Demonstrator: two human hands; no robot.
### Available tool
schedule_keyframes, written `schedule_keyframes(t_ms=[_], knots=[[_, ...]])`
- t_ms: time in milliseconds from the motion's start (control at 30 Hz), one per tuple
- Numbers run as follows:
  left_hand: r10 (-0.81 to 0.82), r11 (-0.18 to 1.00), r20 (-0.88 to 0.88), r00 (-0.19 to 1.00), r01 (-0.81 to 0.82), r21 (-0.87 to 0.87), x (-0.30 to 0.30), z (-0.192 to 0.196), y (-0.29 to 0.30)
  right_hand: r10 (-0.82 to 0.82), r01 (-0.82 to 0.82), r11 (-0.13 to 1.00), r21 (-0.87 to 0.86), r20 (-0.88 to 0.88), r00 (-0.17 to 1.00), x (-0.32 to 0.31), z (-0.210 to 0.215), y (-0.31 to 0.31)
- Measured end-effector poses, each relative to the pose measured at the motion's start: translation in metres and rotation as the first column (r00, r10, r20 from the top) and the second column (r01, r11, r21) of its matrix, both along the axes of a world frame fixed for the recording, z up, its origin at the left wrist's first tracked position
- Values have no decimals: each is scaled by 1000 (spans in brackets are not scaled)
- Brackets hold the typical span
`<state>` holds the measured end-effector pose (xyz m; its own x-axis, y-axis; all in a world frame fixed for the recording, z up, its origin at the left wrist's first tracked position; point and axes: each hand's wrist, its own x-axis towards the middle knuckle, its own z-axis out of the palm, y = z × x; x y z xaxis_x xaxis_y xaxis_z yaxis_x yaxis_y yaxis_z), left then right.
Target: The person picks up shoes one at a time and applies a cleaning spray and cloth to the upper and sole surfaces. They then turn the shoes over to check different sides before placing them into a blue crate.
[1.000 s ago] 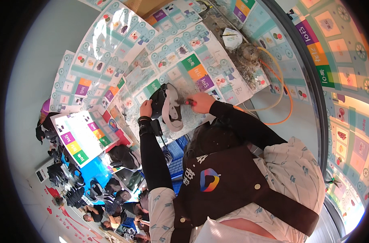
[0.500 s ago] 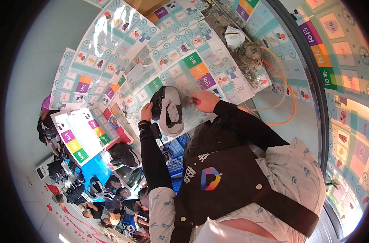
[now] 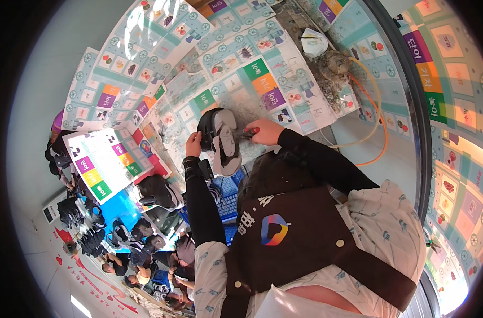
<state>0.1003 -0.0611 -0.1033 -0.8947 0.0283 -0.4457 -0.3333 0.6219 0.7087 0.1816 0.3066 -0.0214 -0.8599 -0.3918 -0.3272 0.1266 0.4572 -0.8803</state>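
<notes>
A black, grey and white shoe (image 3: 226, 148) stands over the patterned work table, its tongue and laces area facing me. My left hand (image 3: 194, 146) is closed on the shoe's left side. In my right hand (image 3: 268, 131), which is closed, is a small red-handled tool (image 3: 251, 130). The tool's dark tip points left and reaches the right side of the shoe; whether it touches cannot be made out. My left fingertips are partly hidden by the shoe.
Printed boards (image 3: 119, 69) wall the table at the left and back. A white mask-like cup (image 3: 314, 42) and an orange hose (image 3: 376, 140) lie at the right. A blue crate (image 3: 223, 199) sits below the table. More shoes (image 3: 159, 192) and other people are at the lower left.
My right hand has come slightly left toward the shoe, bringing the red-handled tool to its side. The shoe has tilted a little in my left hand. The whole view has shifted slightly.
</notes>
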Motion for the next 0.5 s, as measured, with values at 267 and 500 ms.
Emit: schedule_keyframes(t_ms=[267, 500], knots=[[46, 996, 6, 999, -47, 74, 3, 3, 8, -12, 16, 999, -37, 123, 992, 4, 17, 0], [60, 992, 5, 998, -60, 108, 5, -2, 4, 201, -176, 979, -98, 377, 904, -2, 14, 2]])
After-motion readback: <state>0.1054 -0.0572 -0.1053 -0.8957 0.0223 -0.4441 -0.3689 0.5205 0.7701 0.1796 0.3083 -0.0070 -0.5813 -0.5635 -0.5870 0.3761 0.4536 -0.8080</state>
